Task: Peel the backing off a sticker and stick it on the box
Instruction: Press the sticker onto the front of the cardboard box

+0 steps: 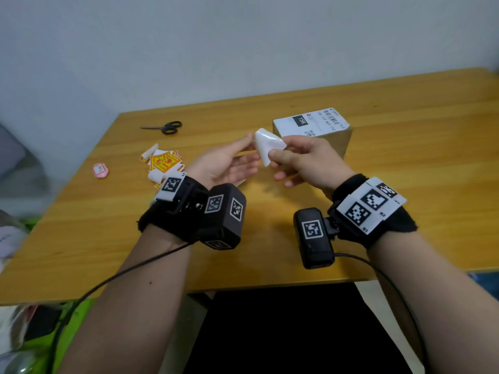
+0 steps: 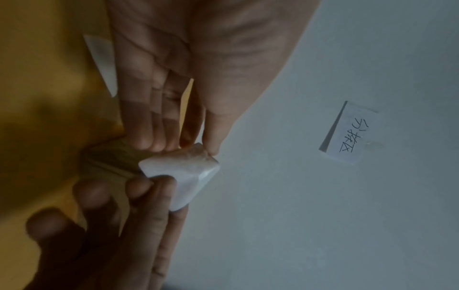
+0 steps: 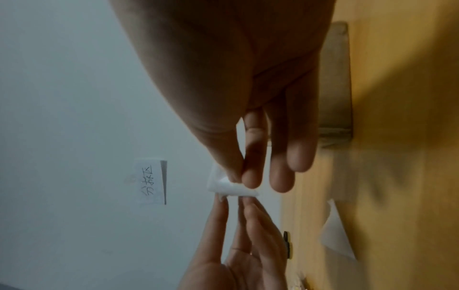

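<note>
A white sticker sheet [image 1: 267,147], plain side toward me, is held up over the table between both hands and is bent into a curve. My left hand [image 1: 251,140] pinches its left corner between thumb and fingertips [image 2: 211,149]. My right hand [image 1: 275,155] pinches the right edge with thumb and index finger [image 3: 250,176]. In the left wrist view the sheet [image 2: 183,172] shows a lighter strip along one edge. The cardboard box [image 1: 313,128], with a white shipping label on top, stands on the table just behind my right hand.
A pile of yellow-red stickers [image 1: 164,163] and a pink sticker [image 1: 100,170] lie at the left. Black scissors [image 1: 164,127] lie farther back. A loose white sheet [image 3: 335,235] lies on the wooden table [image 1: 270,225] under my hands. A paper note [image 2: 347,133] hangs on the wall.
</note>
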